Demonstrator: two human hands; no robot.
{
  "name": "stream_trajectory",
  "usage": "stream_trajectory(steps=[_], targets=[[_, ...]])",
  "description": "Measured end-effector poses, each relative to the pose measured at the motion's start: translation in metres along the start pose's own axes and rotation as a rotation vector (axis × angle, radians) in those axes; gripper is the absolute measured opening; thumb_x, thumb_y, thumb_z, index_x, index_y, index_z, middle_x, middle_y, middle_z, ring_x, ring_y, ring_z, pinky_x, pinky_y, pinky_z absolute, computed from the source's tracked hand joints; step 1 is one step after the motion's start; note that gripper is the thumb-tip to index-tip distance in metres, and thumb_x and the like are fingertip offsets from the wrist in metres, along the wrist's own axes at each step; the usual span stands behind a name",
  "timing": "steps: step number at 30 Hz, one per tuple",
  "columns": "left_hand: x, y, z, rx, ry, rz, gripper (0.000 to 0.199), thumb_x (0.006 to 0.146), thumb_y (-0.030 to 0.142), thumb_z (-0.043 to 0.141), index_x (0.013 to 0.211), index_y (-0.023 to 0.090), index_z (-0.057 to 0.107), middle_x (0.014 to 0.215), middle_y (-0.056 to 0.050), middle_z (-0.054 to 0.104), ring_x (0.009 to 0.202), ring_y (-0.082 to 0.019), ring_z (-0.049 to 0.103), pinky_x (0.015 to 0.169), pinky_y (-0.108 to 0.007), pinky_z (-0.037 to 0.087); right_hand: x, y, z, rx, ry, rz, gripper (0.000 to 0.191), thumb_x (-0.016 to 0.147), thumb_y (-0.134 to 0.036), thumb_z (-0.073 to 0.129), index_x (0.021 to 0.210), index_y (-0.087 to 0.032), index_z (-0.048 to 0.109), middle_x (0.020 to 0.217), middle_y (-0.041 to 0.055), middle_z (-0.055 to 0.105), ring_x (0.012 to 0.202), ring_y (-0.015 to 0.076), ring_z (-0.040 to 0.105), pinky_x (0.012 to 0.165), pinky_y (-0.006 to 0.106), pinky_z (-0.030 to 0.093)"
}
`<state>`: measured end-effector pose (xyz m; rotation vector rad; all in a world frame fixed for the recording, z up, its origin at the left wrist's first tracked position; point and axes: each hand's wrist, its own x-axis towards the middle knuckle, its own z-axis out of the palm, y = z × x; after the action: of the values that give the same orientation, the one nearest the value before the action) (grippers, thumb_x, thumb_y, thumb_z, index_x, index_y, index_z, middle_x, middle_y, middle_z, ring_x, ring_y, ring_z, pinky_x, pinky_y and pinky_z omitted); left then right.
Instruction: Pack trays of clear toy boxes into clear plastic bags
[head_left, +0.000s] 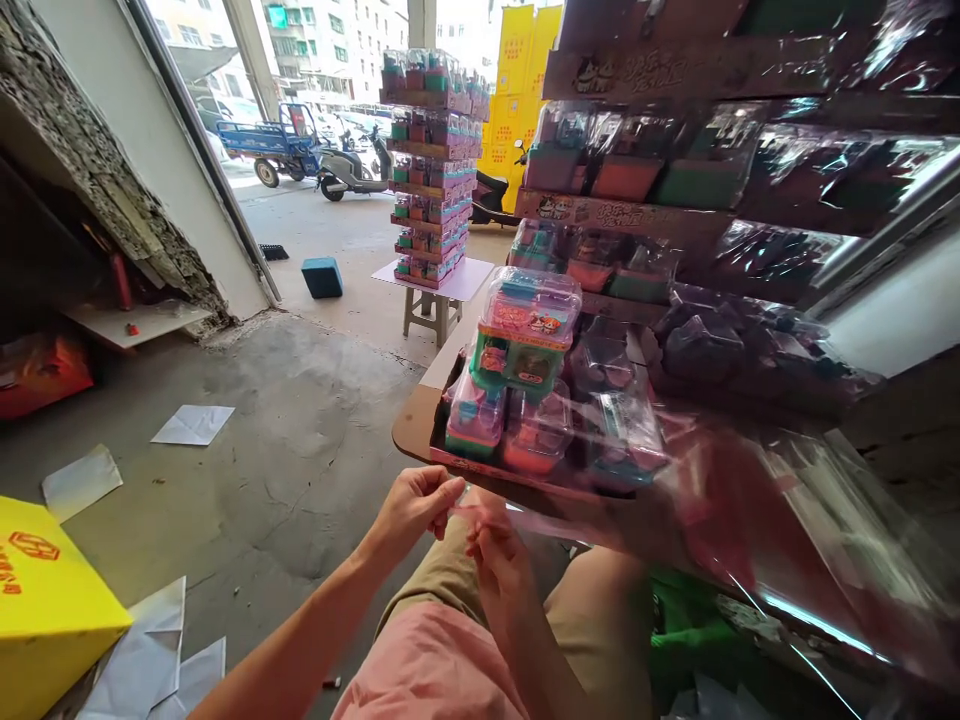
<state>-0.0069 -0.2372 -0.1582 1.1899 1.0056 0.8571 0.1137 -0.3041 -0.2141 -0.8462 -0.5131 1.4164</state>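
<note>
My left hand (421, 505) is closed in a pinch just off the table's near edge. Close beside it, my right hand (501, 545) is pinched too, its fingertips slightly blurred. Between them shows the thin edge of a clear plastic film (750, 510), which stretches away to the right over the table. Beyond my hands, a display carton (480, 465) holds several clear-lidded plastic boxes, among them a green one (472, 425) and a red one (536, 440). One more lidded box (525, 330) in pink and green sits on top of them.
Tall stacks of wrapped cartons (630, 210) rise at the right. Another stack (427, 170) stands on a stool (431, 310) farther off. A yellow box (52, 590) and paper sheets (193, 424) are on the floor at left. A blue block (322, 278) lies near the doorway.
</note>
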Motion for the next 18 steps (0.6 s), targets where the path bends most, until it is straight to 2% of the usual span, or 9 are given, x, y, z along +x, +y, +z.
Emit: stream_trajectory(steps=[2, 4, 7, 11, 15, 18], targets=[[-0.002, 0.002, 0.003, -0.01, -0.008, -0.016, 0.051, 0.065, 0.06, 0.062, 0.05, 0.016, 0.041, 0.038, 0.004, 0.045, 0.033, -0.005, 0.04, 0.036, -0.016, 0.028, 0.005, 0.004, 0.001, 0.01, 0.043, -0.018, 0.033, 0.065, -0.037, 0.075, 0.093, -0.025, 0.063, 0.081, -0.0004, 0.056, 0.073, 0.0118, 0.048, 0.062, 0.022, 0.038], [-0.003, 0.003, 0.006, -0.009, 0.01, -0.001, 0.052, 0.065, 0.061, 0.062, 0.05, 0.016, 0.042, 0.038, 0.004, 0.046, 0.032, -0.005, 0.04, 0.035, -0.016, 0.029, 0.008, 0.004, 0.011, 0.026, -0.023, -0.018, 0.035, 0.066, -0.039, 0.074, 0.097, -0.027, 0.062, 0.083, -0.0007, 0.055, 0.074, 0.0128, 0.049, 0.062, 0.023, 0.039], [-0.005, 0.003, 0.01, 0.003, 0.053, 0.023, 0.052, 0.063, 0.062, 0.063, 0.05, 0.016, 0.044, 0.04, 0.003, 0.048, 0.033, -0.006, 0.042, 0.034, -0.016, 0.031, 0.007, -0.005, 0.03, 0.03, -0.149, -0.008, 0.016, 0.072, -0.039, 0.069, 0.079, -0.025, 0.062, 0.072, -0.0019, 0.049, 0.068, 0.0134, 0.046, 0.063, 0.026, 0.038], [-0.006, 0.001, 0.012, 0.012, 0.075, 0.049, 0.052, 0.064, 0.061, 0.064, 0.049, 0.016, 0.043, 0.039, 0.004, 0.046, 0.035, -0.006, 0.042, 0.035, -0.016, 0.033, 0.009, -0.013, 0.045, 0.061, -0.19, 0.003, 0.016, 0.077, -0.035, 0.064, 0.067, -0.025, 0.058, 0.067, -0.003, 0.044, 0.065, 0.0127, 0.041, 0.063, 0.026, 0.037], [-0.007, -0.001, 0.013, -0.011, 0.054, 0.05, 0.049, 0.069, 0.057, 0.061, 0.049, 0.016, 0.044, 0.041, 0.003, 0.046, 0.035, -0.007, 0.042, 0.035, -0.017, 0.034, 0.012, -0.008, 0.04, 0.073, -0.226, 0.023, 0.022, 0.074, -0.043, 0.066, 0.07, -0.024, 0.056, 0.068, -0.0026, 0.043, 0.064, 0.0121, 0.04, 0.062, 0.026, 0.038], [-0.005, -0.001, 0.009, 0.013, 0.115, 0.076, 0.047, 0.071, 0.054, 0.061, 0.048, 0.016, 0.044, 0.039, 0.004, 0.044, 0.035, -0.007, 0.041, 0.036, -0.017, 0.032, 0.001, -0.007, 0.019, -0.016, -0.18, 0.007, 0.029, 0.069, -0.048, 0.069, 0.071, -0.023, 0.055, 0.07, -0.0019, 0.045, 0.066, 0.0128, 0.044, 0.06, 0.026, 0.04]])
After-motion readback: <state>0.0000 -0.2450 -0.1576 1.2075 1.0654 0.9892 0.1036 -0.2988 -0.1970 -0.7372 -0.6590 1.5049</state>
